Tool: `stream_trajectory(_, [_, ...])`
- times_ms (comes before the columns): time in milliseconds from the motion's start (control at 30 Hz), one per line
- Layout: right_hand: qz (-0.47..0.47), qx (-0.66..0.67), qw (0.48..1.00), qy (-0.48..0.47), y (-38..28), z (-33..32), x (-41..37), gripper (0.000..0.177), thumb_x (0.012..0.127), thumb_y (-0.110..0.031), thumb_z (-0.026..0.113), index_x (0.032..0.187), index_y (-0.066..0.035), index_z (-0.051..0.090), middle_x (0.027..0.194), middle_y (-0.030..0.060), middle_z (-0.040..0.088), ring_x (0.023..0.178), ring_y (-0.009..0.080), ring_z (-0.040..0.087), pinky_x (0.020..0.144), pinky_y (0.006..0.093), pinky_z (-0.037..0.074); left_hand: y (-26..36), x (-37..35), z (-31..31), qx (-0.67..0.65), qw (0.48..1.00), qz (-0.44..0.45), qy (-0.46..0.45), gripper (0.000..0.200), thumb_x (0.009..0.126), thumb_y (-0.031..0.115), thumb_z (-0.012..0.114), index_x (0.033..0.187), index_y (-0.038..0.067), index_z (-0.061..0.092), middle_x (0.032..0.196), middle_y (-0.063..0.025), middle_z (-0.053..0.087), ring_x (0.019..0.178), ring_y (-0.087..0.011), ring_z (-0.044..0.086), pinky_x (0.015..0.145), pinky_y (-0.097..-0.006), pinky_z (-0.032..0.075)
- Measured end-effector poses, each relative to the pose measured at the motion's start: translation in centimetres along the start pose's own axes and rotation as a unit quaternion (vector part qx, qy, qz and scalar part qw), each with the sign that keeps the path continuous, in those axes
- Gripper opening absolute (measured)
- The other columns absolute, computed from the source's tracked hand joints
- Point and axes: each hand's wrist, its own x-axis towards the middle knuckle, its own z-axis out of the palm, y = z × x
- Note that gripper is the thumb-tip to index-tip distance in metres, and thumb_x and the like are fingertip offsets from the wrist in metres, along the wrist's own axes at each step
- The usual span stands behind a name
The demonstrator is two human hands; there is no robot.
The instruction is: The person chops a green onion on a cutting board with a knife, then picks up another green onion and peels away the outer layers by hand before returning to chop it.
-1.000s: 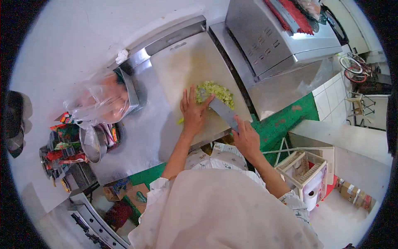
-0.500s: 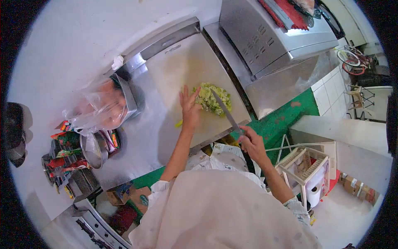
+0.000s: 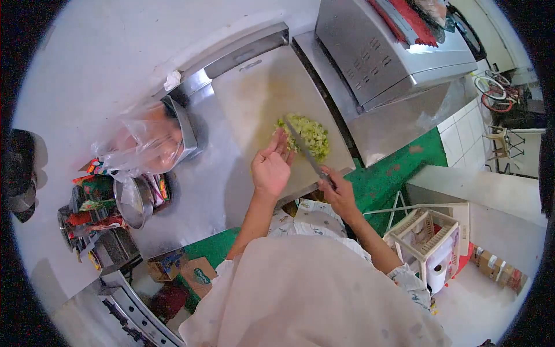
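Note:
Chopped pale-green vegetable [image 3: 313,136] lies in a pile on the white cutting board [image 3: 243,92]. In my right hand [image 3: 339,191] is the handle of a knife [image 3: 306,151], whose blade points up and to the left across the pile's left side. My left hand [image 3: 272,169] is turned palm up at the pile's lower left, fingers apart and fingertips close to the blade, with nothing in it. Whether the fingertips touch the blade or the vegetable cannot be made out.
A metal container with a clear plastic bag [image 3: 141,139] stands on the steel counter [image 3: 202,196] at left, near a metal bowl [image 3: 133,202] and packets. A large steel appliance [image 3: 381,58] is at upper right. A plastic rack [image 3: 425,237] stands at lower right.
My left hand has turned from palm down to palm up. The knife has shifted left to the pile's left side, and the pile looks more gathered. The view has shifted slightly.

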Motion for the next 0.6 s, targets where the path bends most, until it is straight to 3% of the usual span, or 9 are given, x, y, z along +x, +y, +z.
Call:
stream_trajectory(133, [-0.018, -0.044, 0.999, 0.001, -0.4, 0.3, 0.5, 0.033, 0.092, -0.018, 0.057, 0.123, -0.008, 0.055, 0.069, 0.0031, 0.060, 0.054, 0.0080, 0.048, 0.050, 0.0247, 0.041, 0.2, -0.6, 0.2, 0.012, 0.999, 0.003, -0.039, 0.064, 0.078, 0.023, 0.046, 0.139, 0.007, 0.039, 0.142, -0.0025, 0.043, 0.122, -0.0093, 0.039, 0.096, -0.0304, 0.028])
stream_trajectory(200, [0.103, 0.030, 0.994, 0.010, -1.6, -0.1, 0.6, 0.032, 0.092, -0.019, 0.056, 0.122, -0.009, 0.055, 0.069, 0.0047, 0.059, 0.054, 0.0106, 0.048, 0.052, 0.0271, 0.042, 0.6, -1.0, 0.3, 0.082, 0.996, 0.034, -0.029, 0.068, 0.080, 0.023, 0.044, 0.144, 0.007, 0.029, 0.146, -0.0045, 0.038, 0.127, -0.0101, 0.036, 0.099, -0.0285, 0.023])
stream_trajectory(233, [0.103, 0.030, 0.994, 0.008, -1.7, -0.3, 0.5, 0.032, 0.092, -0.019, 0.056, 0.122, -0.009, 0.055, 0.069, 0.0047, 0.059, 0.054, 0.0106, 0.048, 0.052, 0.0271, 0.042, 0.7, -1.0, 0.1, 0.082, 0.996, 0.035, -0.028, 0.068, 0.080, 0.023, 0.044, 0.144, 0.007, 0.029, 0.146, -0.0045, 0.038, 0.127, -0.0101, 0.036, 0.099, -0.0285, 0.023])
stream_trajectory(300, [0.023, -0.053, 0.998, -0.032, -1.6, -0.9, 0.1, 0.032, 0.091, -0.019, 0.056, 0.122, -0.010, 0.055, 0.069, 0.0061, 0.059, 0.056, 0.0128, 0.050, 0.056, 0.0291, 0.044, 0.8, -0.8, 0.0, 0.171, 0.981, 0.085, 0.029, 0.072, 0.080, 0.017, 0.047, 0.146, 0.006, 0.021, 0.144, -0.0157, 0.040, 0.118, -0.0208, 0.047, 0.095, -0.0314, 0.036])
stream_trajectory(333, [0.024, -0.054, 0.998, -0.031, -1.7, -1.0, 0.2, 0.032, 0.091, -0.019, 0.056, 0.122, -0.010, 0.055, 0.069, 0.0061, 0.059, 0.056, 0.0128, 0.050, 0.056, 0.0291, 0.044, 0.8, -0.9, 0.2, 0.170, 0.981, 0.084, 0.028, 0.072, 0.080, 0.017, 0.047, 0.146, 0.006, 0.021, 0.144, -0.0157, 0.040, 0.118, -0.0208, 0.047, 0.095, -0.0314, 0.036])
stream_trajectory(400, [0.054, -0.095, 0.993, -0.045, -1.7, -1.1, 0.6, 0.032, 0.092, -0.019, 0.056, 0.122, -0.009, 0.055, 0.070, 0.0065, 0.060, 0.058, 0.0137, 0.051, 0.058, 0.0293, 0.045, 0.9, -1.4, 0.5, 0.245, 0.966, 0.084, 0.014, 0.077, 0.082, 0.019, 0.043, 0.149, 0.005, 0.008, 0.148, -0.0122, 0.036, 0.138, -0.0179, 0.024, 0.108, -0.0290, 0.011])
stream_trajectory(533, [0.037, -0.043, 0.998, 0.015, -0.5, -0.4, 0.5, 0.032, 0.091, -0.019, 0.056, 0.121, -0.009, 0.056, 0.071, 0.0070, 0.060, 0.059, 0.0148, 0.050, 0.058, 0.0291, 0.045, 1.2, -1.7, 0.1, 0.278, 0.954, 0.114, 0.014, 0.077, 0.082, 0.018, 0.043, 0.149, 0.003, 0.007, 0.147, -0.0142, 0.036, 0.140, -0.0205, 0.021, 0.111, -0.0315, 0.008])
stream_trajectory(600, [-0.097, -0.101, 0.990, -0.012, -0.2, -0.2, 0.3, 0.033, 0.092, -0.018, 0.056, 0.123, -0.008, 0.054, 0.072, 0.0071, 0.061, 0.059, 0.0152, 0.052, 0.058, 0.0294, 0.046, 1.1, -1.7, 0.1, 0.274, 0.955, 0.114, 0.026, 0.076, 0.082, 0.017, 0.041, 0.148, 0.001, 0.008, 0.145, -0.0162, 0.037, 0.139, -0.0211, 0.022, 0.112, -0.0326, 0.007])
